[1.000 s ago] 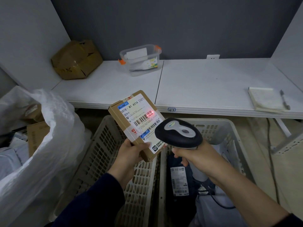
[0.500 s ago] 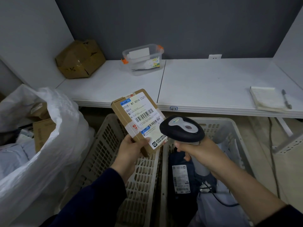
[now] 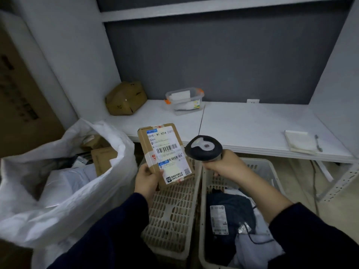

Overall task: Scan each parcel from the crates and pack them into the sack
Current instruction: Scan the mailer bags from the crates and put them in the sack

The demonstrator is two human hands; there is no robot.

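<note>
My left hand [image 3: 146,177] grips the lower edge of a small brown cardboard parcel [image 3: 164,153] with a white barcode label facing me, held above the left crate [image 3: 172,214]. My right hand [image 3: 226,165] holds a black handheld scanner [image 3: 203,148] just right of the parcel, its head beside the label. The right crate [image 3: 272,175] holds a dark bagged parcel [image 3: 229,216] with a label and pale bags. A white woven sack [image 3: 64,193] stands open at the left with boxes and grey bags inside.
A white table [image 3: 242,125] runs behind the crates. On it sit a crumpled cardboard box [image 3: 125,98], a clear plastic tub [image 3: 184,100], and a notepad [image 3: 299,141] with a pen [image 3: 318,143]. A large carton [image 3: 21,90] stands at far left.
The red scan light on the label has gone out. The view has tilted up and shifted right. The parcel has turned more upright and moved toward the sack side; the scanner stays beside it.
</note>
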